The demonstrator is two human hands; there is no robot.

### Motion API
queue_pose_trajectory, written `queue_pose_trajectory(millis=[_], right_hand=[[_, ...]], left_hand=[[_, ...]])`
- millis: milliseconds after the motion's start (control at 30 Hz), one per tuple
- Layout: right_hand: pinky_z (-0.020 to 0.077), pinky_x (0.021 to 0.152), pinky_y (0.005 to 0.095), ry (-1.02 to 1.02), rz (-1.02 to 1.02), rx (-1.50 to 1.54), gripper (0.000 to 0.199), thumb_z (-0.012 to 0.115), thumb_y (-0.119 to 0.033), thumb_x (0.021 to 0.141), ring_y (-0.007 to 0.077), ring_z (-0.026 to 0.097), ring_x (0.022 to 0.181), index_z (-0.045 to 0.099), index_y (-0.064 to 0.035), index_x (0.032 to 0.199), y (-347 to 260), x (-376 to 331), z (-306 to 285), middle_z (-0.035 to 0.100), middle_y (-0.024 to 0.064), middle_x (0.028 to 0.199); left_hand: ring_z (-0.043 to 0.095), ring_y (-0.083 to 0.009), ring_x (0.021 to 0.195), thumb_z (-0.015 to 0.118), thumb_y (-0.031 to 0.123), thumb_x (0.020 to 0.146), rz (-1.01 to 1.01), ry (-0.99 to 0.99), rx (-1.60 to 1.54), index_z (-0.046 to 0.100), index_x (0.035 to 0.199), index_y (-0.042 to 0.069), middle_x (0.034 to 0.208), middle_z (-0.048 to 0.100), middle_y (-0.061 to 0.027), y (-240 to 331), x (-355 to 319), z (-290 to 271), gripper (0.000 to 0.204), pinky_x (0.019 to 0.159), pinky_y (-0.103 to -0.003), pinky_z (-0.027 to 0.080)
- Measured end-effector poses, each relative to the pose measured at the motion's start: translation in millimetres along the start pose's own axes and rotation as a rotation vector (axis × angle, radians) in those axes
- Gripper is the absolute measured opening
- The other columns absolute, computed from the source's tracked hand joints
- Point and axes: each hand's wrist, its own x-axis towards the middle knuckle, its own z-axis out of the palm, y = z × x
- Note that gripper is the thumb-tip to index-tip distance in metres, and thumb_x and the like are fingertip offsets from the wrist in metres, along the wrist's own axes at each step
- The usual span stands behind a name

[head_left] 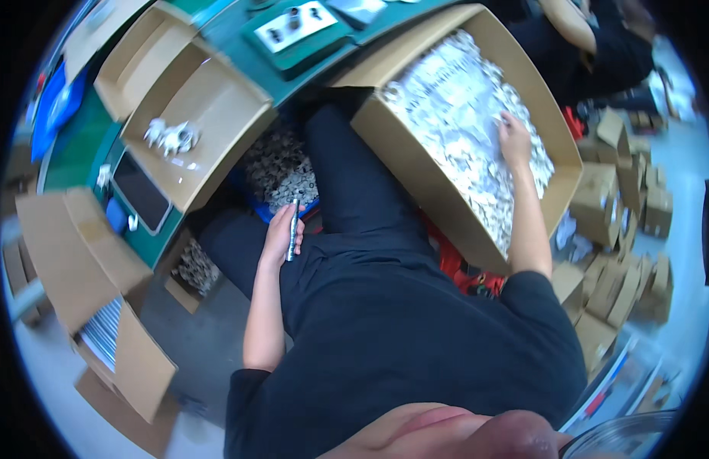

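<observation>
Near my lap, my left hand [275,236] is closed around a slim dark pen-like rod [294,229] with pale bands, held nearly upright. My right hand [515,141] reaches into a large cardboard box [488,249] at the right. Small pale ring-like parts [477,183] fill this box, and a clear printed plastic bag [454,88] lies over them. The right fingers are drawn together at the bag's right edge. Whatever they pinch is too small to make out.
Left on the green table [71,164], an open carton [216,99] holds a few white pieces [172,138]; a phone-like tablet [141,191] lies beside it. A blue bin [281,172] of parts stands below. Another carton [102,329] holds thin rods. A co-worker's arm [568,27] shows far right.
</observation>
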Motion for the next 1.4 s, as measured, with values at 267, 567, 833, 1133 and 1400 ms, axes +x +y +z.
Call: queue_pose_trajectory(millis=[267, 567, 833, 1133, 1400], right_hand=[[0.0582, 0.08, 0.0246, 0.228, -0.299, 0.617, 0.024, 0.076, -0.007, 0.091, 0.0136, 0.074, 0.09, 0.077, -0.0021, 0.114, -258.2, 79.2, -37.0, 0.078, 0.0087, 0.1], [0.0579, 0.087, 0.0285, 0.188, -0.715, 0.688, 0.023, 0.078, -0.011, 0.09, 0.0154, 0.075, 0.098, 0.079, -0.007, 0.113, -384.6, 118.4, 48.3, 0.079, 0.008, 0.105], [0.0569, 0.093, 0.0324, 0.302, -0.966, 0.453, 0.023, 0.08, -0.011, 0.089, 0.0209, 0.074, 0.105, 0.08, -0.0091, 0.112, -397.1, 117.8, 44.3, 0.078, 0.0082, 0.112], [0.0574, 0.091, 0.0337, 0.322, -1.081, 0.347, 0.022, 0.077, -0.01, 0.09, 0.0239, 0.074, 0.105, 0.079, -0.0097, 0.113, -407.2, 105.8, 32.8, 0.078, 0.008, 0.112], [0.0535, 0.074, 0.0439, 0.185, -0.685, 0.038, 0.019, 0.064, -0.008, 0.096, 0.0311, 0.073, 0.088, 0.075, -0.0078, 0.111, -321.1, 258.7, 115.8, 0.076, 0.0143, 0.094]], left_hand=[[0.049, -0.009, 0.046, 0.046, 0.042, 0.11, 0.017, 0.05, -0.101, 0.057, 0.121, 0.007, 0.066, 0.053, -0.0003, -6.4, -6.2, -15.3, 0.038, 0.036, -0.025, 0.042], [0.049, -0.0085, 0.047, 0.046, 0.041, 0.11, 0.098, 0.046, -0.268, 0.057, 0.12, 0.007, 0.066, 0.051, 0.0007, -10.6, -13.1, -23.5, 0.037, 0.035, -0.025, 0.041], [0.049, -0.0081, 0.047, 0.045, 0.042, 0.11, 0.027, 0.042, -0.234, 0.058, 0.119, 0.008, 0.066, 0.051, 0.0007, -5.7, -3.1, -34.7, 0.037, 0.036, -0.025, 0.041], [0.048, -0.0086, 0.046, 0.046, 0.044, 0.109, 0.02, 0.041, -0.169, 0.059, 0.119, 0.009, 0.065, 0.051, 0.001, -4.5, 15.6, -24.5, 0.038, 0.036, -0.025, 0.04], [0.048, -0.009, 0.047, 0.046, 0.045, 0.109, 0.013, 0.052, -0.149, 0.059, 0.119, 0.01, 0.065, 0.051, 0.0012, -3.9, 13.0, -22.0, 0.039, 0.036, -0.026, 0.04]])
